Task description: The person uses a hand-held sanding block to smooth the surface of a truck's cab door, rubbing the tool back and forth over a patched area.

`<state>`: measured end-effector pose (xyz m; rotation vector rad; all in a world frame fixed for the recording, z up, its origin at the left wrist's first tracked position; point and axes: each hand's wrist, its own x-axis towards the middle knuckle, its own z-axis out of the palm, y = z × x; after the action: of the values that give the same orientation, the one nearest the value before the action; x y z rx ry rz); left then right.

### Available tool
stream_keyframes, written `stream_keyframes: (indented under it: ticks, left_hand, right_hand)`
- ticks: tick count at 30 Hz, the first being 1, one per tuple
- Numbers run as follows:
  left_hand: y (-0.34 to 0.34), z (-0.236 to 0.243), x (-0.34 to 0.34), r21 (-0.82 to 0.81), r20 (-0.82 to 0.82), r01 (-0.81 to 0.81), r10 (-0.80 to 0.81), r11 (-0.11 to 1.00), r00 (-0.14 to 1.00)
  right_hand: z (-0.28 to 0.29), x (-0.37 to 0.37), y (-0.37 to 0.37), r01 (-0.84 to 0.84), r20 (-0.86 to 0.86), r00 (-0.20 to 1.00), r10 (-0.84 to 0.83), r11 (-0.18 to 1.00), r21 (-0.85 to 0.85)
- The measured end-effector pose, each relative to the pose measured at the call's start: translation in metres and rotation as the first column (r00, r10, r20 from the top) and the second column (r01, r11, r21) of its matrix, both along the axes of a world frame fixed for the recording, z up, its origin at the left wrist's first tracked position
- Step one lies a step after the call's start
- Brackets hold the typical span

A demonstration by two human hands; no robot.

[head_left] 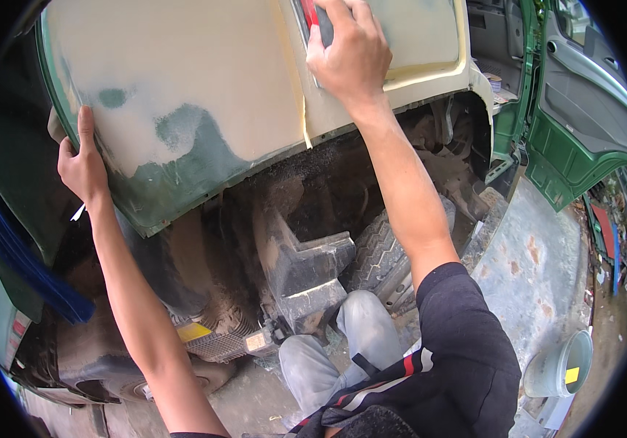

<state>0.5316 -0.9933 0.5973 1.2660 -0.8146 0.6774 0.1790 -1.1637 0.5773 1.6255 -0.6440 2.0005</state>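
Observation:
A large vehicle body panel point(218, 80), coated in cream filler or primer with worn green patches along its lower left, fills the upper middle of the view. My left hand point(85, 164) grips the panel's left edge, one digit lying along the face and the other fingers partly hidden at the edge. At the top, my right hand point(353, 55) is closed around a red and dark grey hand block point(309, 13), which looks like a sanding block. The block is against the panel beside a vertical yellowish strip. Its underside is hidden.
Below the panel are a dark, dusty chassis, a tyre point(377, 252) and a metal bracket point(306, 263). An open green door point(583, 117) stands at right. A bucket point(558, 365) sits at lower right, and a blue corrugated hose point(25, 255) hangs at left.

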Motion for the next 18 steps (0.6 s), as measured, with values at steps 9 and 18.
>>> stream_keyframes:
  ticks: [9, 18]
  left_hand:
    - [0.005, 0.000, 0.009, 0.022, 0.010, -0.007, 0.006, 1.000, 1.000]
    - [0.007, -0.001, 0.001, 0.008, 0.017, -0.016, 0.016, 1.000, 1.000]
  right_hand:
    - [-0.028, 0.005, 0.003, -0.008, 0.040, 0.999, 0.008, 1.000, -0.002]
    - [-0.050, 0.010, 0.007, -0.027, 0.074, 0.997, 0.024, 0.999, 0.037]
